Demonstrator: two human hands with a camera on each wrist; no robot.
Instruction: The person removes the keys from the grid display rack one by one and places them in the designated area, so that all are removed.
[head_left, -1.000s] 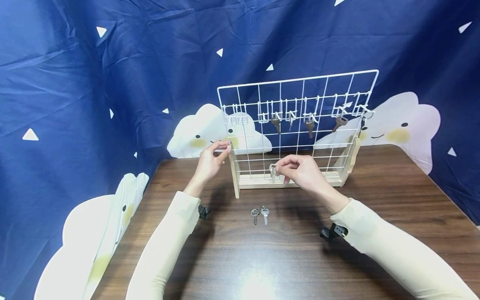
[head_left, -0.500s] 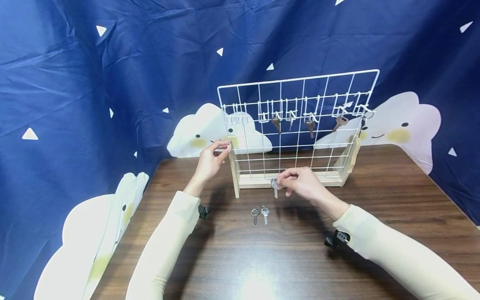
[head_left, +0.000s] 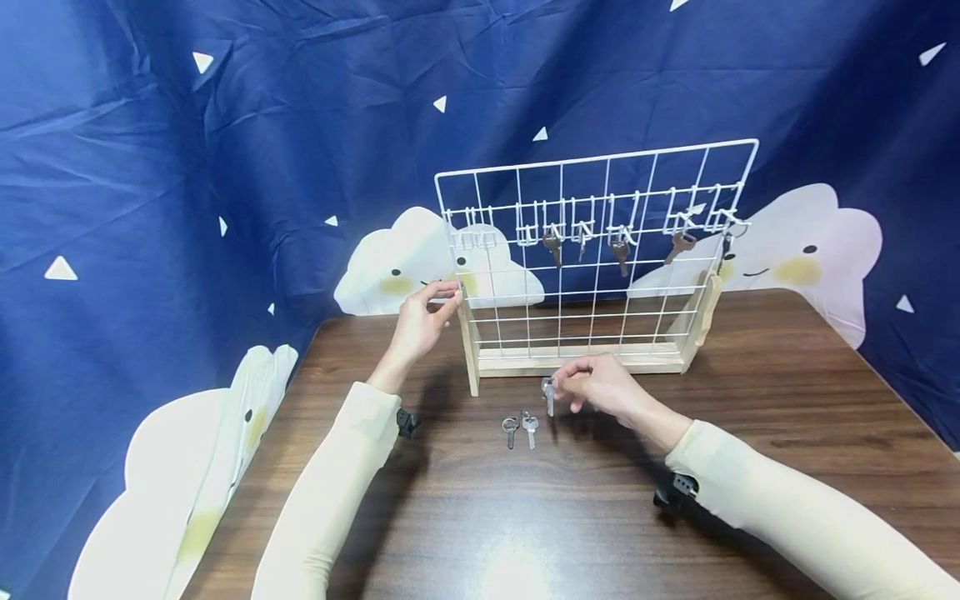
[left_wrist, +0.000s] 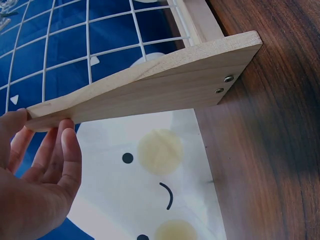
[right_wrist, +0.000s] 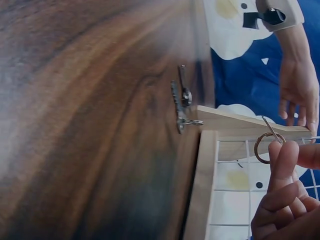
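Note:
My right hand (head_left: 600, 387) pinches a silver key (head_left: 550, 402) by its upper end, just in front of the rack's base and above the table. Its ring (right_wrist: 256, 150) shows by the fingertips in the right wrist view. Two more keys lie close together on the table, a darker one with a ring (head_left: 511, 432) and a silver one (head_left: 530, 431). At the rack's left side, my left hand (head_left: 422, 323) holds the edge of the wooden side panel (left_wrist: 150, 82) between thumb and fingers. Behind my right hand stands the white wire grid rack on its wooden base (head_left: 510, 365).
Along the grid's hooks hang several keys, including a brown one (head_left: 681, 244) and a dark one (head_left: 552, 247). Hooks at the left (head_left: 474, 240) carry no keys. A blue curtain (head_left: 300, 108) with clouds stands behind the brown table (head_left: 420, 517).
My right hand has come down and slightly toward me with the key, from in front of the grid's lower part to below the wooden base. The left hand has stayed on the panel.

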